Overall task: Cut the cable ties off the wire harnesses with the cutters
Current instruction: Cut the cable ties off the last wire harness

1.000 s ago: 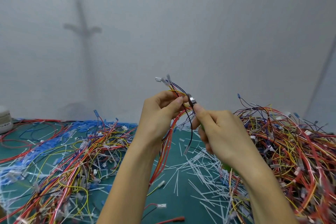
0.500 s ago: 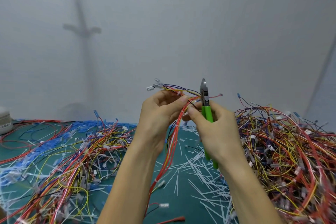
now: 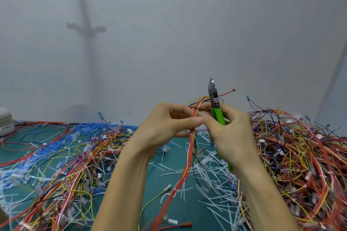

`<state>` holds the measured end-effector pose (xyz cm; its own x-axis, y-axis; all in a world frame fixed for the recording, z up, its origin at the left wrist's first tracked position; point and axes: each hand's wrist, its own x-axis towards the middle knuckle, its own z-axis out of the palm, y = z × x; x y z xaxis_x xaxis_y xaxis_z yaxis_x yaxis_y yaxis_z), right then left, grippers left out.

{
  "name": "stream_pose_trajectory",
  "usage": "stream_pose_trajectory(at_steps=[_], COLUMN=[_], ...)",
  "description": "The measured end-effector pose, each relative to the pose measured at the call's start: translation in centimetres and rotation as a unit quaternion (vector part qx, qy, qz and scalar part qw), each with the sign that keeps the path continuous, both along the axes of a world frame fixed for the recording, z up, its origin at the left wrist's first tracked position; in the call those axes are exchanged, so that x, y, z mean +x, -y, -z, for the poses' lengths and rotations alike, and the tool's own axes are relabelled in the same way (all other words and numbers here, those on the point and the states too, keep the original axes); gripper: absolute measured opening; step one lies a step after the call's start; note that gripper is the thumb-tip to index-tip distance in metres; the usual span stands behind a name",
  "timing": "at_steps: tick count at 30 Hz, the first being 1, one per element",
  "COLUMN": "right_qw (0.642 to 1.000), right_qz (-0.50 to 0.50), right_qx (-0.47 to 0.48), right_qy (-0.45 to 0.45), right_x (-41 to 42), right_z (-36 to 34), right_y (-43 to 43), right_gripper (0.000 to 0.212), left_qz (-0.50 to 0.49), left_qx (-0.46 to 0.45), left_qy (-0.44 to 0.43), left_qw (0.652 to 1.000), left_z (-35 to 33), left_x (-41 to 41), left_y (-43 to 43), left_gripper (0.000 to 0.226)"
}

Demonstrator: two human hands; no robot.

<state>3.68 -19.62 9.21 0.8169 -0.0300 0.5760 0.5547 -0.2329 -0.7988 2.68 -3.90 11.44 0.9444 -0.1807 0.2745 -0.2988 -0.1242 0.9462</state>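
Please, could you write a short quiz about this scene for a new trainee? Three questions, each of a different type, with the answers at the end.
1. True or false: the cutters point downward.
2. What does the left hand pinch? A) the cutters B) the wire harness C) nothing
3. Fill the gap: the right hand grips the cutters by their ____ handles.

Key: 1 false, they point upward; 2 B; 3 green.
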Motion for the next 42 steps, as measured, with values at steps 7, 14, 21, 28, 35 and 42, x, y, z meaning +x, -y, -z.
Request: stream_pose_trajectory(at_steps=[7,14,21,28,35,42], right_qw=[0.997,0.992,0.951,0.963,0.969,0.972], right_qz=[0.009,-0.036,-0.105,-0.074,-0.054,-0.028], right_qx=[0.057,-0.01,-0.18,-0.169,-0.164,-0.171], right_qy=[-0.041,-0.122,-0.229,-0.199,-0.177,-0.156], right_x=[-0.4,-1.0,-1.1,-0.9,-0.8,-0.9], right_z=[-0.6,-1.3,-0.8,-0.2,0.1,0.1], right_y=[0.3,1.8,1.7,0.3,-0.4,-0.9], right_gripper=[0.007,0.026,0.052,0.055,0.054,0.057], left_qz=[-0.031,-0.055,-0.08,-0.054,-0.028,-0.013], left_qx=[-0.141,-0.288,-0.323,-0.259,-0.238,-0.211], left_qy=[-0.054,-0.063,-0.058,-0.044,-0.018,0.006], left_qw=[0.988,0.954,0.941,0.963,0.971,0.977], left_z=[0.5,1.0,0.9,1.1,1.2,1.4], left_x=[0.9,1.6,1.6,1.7,1.6,1.9], left_y=[0.5,0.5,0.3,0.3,0.2,-0.1], left_gripper=[0.013,0.009,0.011,0.012,0.011,0.01])
